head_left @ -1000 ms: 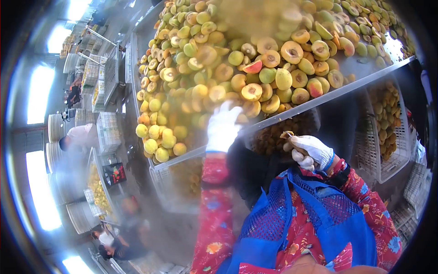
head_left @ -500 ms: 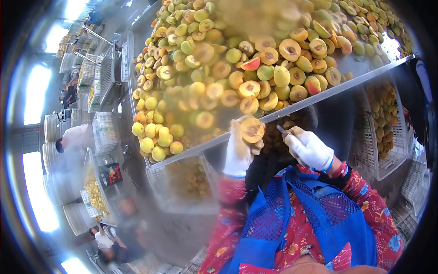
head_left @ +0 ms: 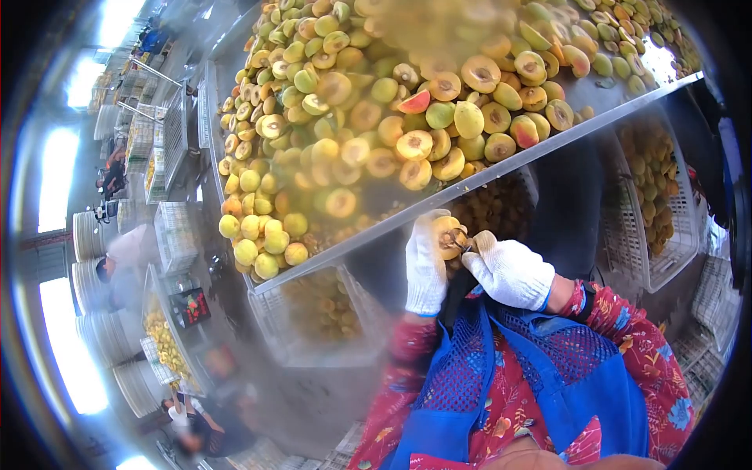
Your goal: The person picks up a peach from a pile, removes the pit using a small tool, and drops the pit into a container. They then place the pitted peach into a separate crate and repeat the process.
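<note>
My left hand [head_left: 425, 266], in a white knit glove, is wrapped round a halved yellow peach [head_left: 449, 235] with its cut face turned to the right. In my right hand [head_left: 513, 274], gloved too, is a small pitting knife [head_left: 468, 246], mostly hidden by the fingers. Its dark tip is at the cut face, by the stone. Both hands are close together just in front of the rim of a metal table [head_left: 501, 170]. Many halved peaches [head_left: 413, 146] lie heaped on this table, cut faces and skins showing. At its left corner sit whole yellow peaches [head_left: 268, 243].
Below the rim stand a crate [head_left: 274, 333] of fruit at left and a white slatted crate [head_left: 681, 254] of fruit at right. More fruit [head_left: 489, 211] shows underneath. Far left are stacked crates [head_left: 174, 235], white tubs [head_left: 94, 294], another fruit table [head_left: 153, 278] and several people.
My right hand has moved left, bringing the knife from beside the peach half to its cut face. The left hand has shifted slightly right and down with the peach.
</note>
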`<state>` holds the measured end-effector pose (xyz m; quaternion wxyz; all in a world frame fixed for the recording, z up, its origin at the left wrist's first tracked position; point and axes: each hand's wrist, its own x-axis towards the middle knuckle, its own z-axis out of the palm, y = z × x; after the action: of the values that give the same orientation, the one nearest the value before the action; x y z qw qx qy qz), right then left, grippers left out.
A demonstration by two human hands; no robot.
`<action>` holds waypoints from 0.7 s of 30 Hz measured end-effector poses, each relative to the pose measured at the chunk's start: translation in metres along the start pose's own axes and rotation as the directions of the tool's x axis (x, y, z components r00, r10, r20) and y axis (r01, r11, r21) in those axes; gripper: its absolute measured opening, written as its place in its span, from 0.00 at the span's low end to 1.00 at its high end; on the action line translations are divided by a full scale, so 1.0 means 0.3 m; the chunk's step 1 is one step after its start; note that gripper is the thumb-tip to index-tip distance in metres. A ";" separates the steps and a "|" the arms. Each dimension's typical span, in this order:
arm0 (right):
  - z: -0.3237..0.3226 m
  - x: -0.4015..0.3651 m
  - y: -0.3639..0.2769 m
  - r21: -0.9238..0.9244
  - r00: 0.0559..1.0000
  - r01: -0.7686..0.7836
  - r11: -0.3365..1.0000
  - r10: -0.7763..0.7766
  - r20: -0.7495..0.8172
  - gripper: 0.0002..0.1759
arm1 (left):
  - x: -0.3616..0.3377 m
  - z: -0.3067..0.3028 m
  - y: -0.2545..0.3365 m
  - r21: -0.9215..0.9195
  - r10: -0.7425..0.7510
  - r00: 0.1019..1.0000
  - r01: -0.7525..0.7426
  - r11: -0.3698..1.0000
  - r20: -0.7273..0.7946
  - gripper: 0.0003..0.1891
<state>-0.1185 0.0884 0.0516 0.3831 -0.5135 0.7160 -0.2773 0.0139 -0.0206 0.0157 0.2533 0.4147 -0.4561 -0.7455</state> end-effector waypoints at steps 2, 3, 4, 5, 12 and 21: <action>-0.023 -0.003 -0.028 0.080 0.996 -0.048 0.996 0.041 0.082 0.23 | -0.012 0.009 -0.011 0.190 0.155 0.988 -0.152 0.970 -0.003 0.26; -0.039 -0.007 -0.043 0.096 0.992 -0.072 0.993 0.061 0.109 0.24 | -0.023 0.020 -0.010 0.348 0.239 0.970 -0.212 0.913 -0.036 0.25; -0.039 -0.005 -0.039 0.112 0.992 -0.070 0.991 0.057 0.116 0.24 | -0.037 0.039 0.001 0.497 0.326 0.944 -0.258 0.829 -0.053 0.24; -0.039 0.000 -0.033 0.128 0.991 -0.067 0.990 0.051 0.123 0.23 | -0.049 0.057 0.013 0.634 0.414 0.909 -0.288 0.718 -0.056 0.24; -0.044 0.001 0.006 0.104 0.984 -0.026 0.994 0.008 0.178 0.20 | -0.042 0.061 -0.025 0.568 0.299 0.952 -0.209 0.796 -0.068 0.19; -0.038 -0.002 0.100 0.754 0.755 -0.653 0.065 -0.011 0.655 0.21 | -0.019 0.055 -0.068 0.484 0.273 0.960 -0.270 0.832 0.067 0.21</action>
<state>-0.1435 0.0985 0.0342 0.8416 -0.0078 0.3323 -0.4256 0.0029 0.0007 0.0036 0.2446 0.3980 -0.6831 -0.5614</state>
